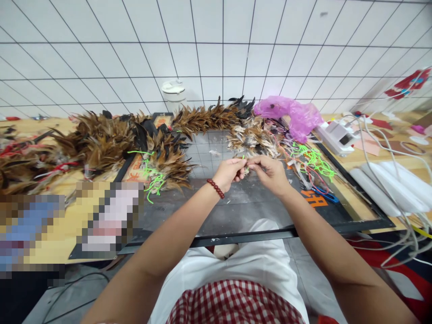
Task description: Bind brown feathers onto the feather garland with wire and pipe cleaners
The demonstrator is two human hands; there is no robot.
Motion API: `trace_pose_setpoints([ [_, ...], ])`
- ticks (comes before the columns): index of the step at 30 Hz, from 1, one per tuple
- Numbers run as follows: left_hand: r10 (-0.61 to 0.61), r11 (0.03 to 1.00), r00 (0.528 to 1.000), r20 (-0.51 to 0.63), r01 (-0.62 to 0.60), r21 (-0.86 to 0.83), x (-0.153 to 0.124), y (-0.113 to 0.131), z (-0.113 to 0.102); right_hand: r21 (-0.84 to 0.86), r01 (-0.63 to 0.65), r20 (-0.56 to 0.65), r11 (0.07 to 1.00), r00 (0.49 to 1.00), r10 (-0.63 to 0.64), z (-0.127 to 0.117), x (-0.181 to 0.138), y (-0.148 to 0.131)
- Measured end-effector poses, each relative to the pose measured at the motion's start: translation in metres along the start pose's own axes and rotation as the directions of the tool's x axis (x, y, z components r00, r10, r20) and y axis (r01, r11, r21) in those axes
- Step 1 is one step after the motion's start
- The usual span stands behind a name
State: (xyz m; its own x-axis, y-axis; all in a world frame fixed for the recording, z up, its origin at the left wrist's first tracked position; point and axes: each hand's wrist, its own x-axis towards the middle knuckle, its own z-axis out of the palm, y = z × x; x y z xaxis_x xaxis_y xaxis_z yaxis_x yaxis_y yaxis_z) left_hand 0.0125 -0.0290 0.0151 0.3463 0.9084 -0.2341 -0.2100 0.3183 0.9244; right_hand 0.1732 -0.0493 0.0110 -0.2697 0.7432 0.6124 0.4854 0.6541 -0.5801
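Observation:
My left hand (231, 173), with a red bead bracelet at its wrist, is closed in a pinch above the dark glass-like panel. Right beside it, my right hand (270, 173) pinches with thumb and forefinger. Both hold a small pale piece with green cord (246, 169); the fingers hide most of it. Beyond the hands lies a pile of loose brown and white feathers (254, 141). Left of them sits a bundle of brown and black feathers (168, 159) with bright green cords (155, 182). More green cord (313, 159) lies tangled at the right.
Long brown feather bundles (205, 118) (97, 135) line the back and left. A pink plastic bag (292, 117), a white lidded cup (174, 93) and a white device (337, 136) stand behind. Blue-handled scissors (322, 194) lie right; white cables (401, 184) cross the right side.

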Motion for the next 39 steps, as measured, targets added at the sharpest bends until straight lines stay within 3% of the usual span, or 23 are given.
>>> trace_pose_setpoints([
  [5, 0.021, 0.996, 0.997, -0.071, -0.015, 0.084, -0.003, 0.003, 0.006, -0.053, -0.044, -0.079, 0.998, 0.996, 0.040, 0.000, 0.001, 0.005],
  [12, -0.069, 0.982, 0.990, 0.123, 0.045, 0.185, -0.008, 0.007, 0.009, -0.039, 0.010, -0.035, 0.999, 0.999, -0.011, 0.000, 0.002, 0.005],
  [16, -0.114, 0.972, 0.983, 0.143, 0.080, 0.223, -0.010, 0.008, 0.011, -0.009, -0.032, -0.064, 0.999, 0.997, 0.031, 0.000, 0.003, 0.006],
  [20, -0.090, 0.988, 0.992, 0.085, 0.078, 0.134, -0.007, 0.008, 0.008, 0.043, -0.173, -0.134, 0.984, 0.975, 0.177, 0.000, 0.003, 0.014],
  [23, -0.062, 0.994, 0.997, 0.053, 0.057, 0.089, -0.004, 0.007, 0.006, 0.143, -0.253, -0.049, 0.957, 0.964, 0.263, 0.003, 0.003, 0.018],
  [26, -0.032, 0.996, 0.999, 0.044, 0.028, 0.087, -0.003, 0.005, 0.006, 0.217, -0.243, -0.013, 0.946, 0.968, 0.251, 0.005, 0.002, 0.016],
  [29, -0.020, 0.998, 0.999, 0.030, 0.018, 0.062, -0.002, 0.003, 0.007, 0.209, -0.236, -0.096, 0.949, 0.961, 0.260, 0.004, 0.003, 0.010],
  [32, 0.002, 0.998, 1.000, -0.004, -0.002, -0.065, -0.001, 0.002, 0.007, 0.171, -0.224, -0.158, 0.959, 0.955, 0.251, 0.002, 0.003, 0.004],
  [36, 0.027, 0.978, 1.000, -0.004, -0.027, -0.209, 0.001, 0.001, 0.005, 0.091, -0.113, -0.129, 0.989, 0.984, 0.124, 0.003, 0.002, -0.001],
  [39, 0.007, 0.962, 1.000, 0.027, 0.000, -0.274, 0.002, 0.000, 0.003, 0.076, -0.122, -0.124, 0.990, 0.984, 0.131, 0.005, 0.000, 0.000],
])
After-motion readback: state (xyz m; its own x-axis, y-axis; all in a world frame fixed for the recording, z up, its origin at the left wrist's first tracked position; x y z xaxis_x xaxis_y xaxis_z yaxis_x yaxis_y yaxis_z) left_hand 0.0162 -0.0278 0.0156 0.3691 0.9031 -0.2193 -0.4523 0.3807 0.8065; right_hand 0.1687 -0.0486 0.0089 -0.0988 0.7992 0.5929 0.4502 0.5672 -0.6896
